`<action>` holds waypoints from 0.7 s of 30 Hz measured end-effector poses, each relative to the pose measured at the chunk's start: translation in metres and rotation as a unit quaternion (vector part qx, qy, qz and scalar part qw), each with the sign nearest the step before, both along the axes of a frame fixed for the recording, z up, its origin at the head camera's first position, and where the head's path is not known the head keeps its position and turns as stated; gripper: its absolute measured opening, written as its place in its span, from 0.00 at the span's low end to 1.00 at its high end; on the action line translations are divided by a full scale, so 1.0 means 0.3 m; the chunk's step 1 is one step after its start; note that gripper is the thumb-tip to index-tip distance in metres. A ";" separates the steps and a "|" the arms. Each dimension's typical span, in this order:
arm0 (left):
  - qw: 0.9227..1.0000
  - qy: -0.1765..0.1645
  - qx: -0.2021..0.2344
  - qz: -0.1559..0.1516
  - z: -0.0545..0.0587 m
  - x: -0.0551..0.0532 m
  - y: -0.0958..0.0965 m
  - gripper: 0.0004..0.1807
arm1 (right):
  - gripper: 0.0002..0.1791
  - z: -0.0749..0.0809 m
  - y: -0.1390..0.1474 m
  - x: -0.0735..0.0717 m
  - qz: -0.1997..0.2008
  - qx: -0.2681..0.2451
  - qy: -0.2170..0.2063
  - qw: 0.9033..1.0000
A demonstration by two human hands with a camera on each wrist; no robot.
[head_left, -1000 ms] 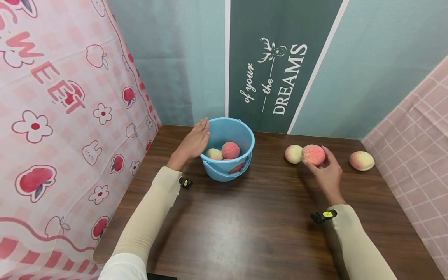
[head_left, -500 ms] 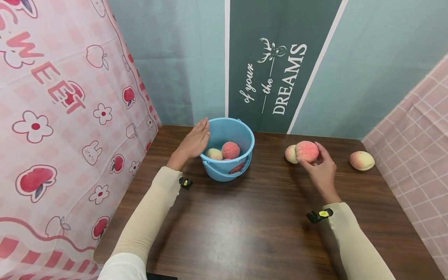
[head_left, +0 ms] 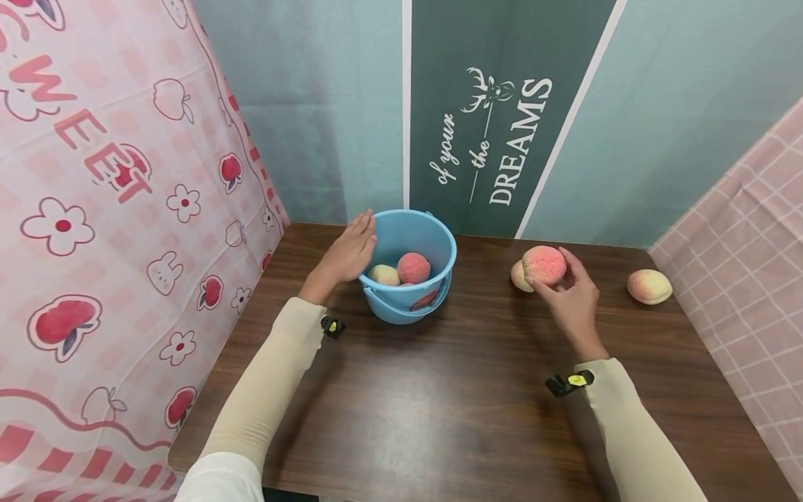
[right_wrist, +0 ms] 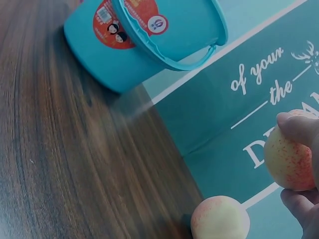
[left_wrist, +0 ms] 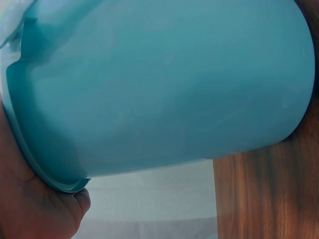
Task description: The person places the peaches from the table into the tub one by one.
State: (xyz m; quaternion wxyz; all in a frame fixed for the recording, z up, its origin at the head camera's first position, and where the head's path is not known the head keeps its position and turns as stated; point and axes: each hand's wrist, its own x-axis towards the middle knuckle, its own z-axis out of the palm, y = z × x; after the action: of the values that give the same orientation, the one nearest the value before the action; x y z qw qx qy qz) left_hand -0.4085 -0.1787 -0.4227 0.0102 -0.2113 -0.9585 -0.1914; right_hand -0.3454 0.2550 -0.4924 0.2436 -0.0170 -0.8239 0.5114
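My left hand (head_left: 348,252) rests on the left rim of a light blue bucket (head_left: 404,307), its fingers looking straight. Close up in the left wrist view, the hand (left_wrist: 37,204) touches the bucket's rim (left_wrist: 42,181). Inside lie a pale yellow peach (head_left: 384,275) and a pink peach (head_left: 414,268), with part of another pink one below. My right hand (head_left: 576,296) grips a pink peach (head_left: 544,265) above the table, thumb and fingers on its sides. Partly behind that peach is a second, pale peach (head_left: 520,277) on the table, also a pale peach (right_wrist: 219,219) in the right wrist view.
A yellow and pink peach (head_left: 649,287) lies at the right of the brown wooden table (head_left: 414,404). Cloths hang around it: a pink printed one (head_left: 125,279) at left, a green and blue one (head_left: 483,139) behind, a pink checked one (head_left: 746,244) at right.
My right hand has moved left and slightly back with the pink peach, which now covers more of the pale one. My left hand and the bucket have stayed in place.
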 end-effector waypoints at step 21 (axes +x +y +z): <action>1.000 0.000 0.003 0.004 0.002 -0.001 0.003 0.32 | 0.47 0.081 -0.061 0.011 0.012 0.000 0.004 1.000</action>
State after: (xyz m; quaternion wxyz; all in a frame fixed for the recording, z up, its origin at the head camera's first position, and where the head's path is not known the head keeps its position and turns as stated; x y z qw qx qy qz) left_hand -0.4087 -0.1780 -0.4221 0.0117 -0.2078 -0.9587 -0.1940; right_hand -0.3419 0.2366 -0.4682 0.2408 -0.0045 -0.8229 0.5146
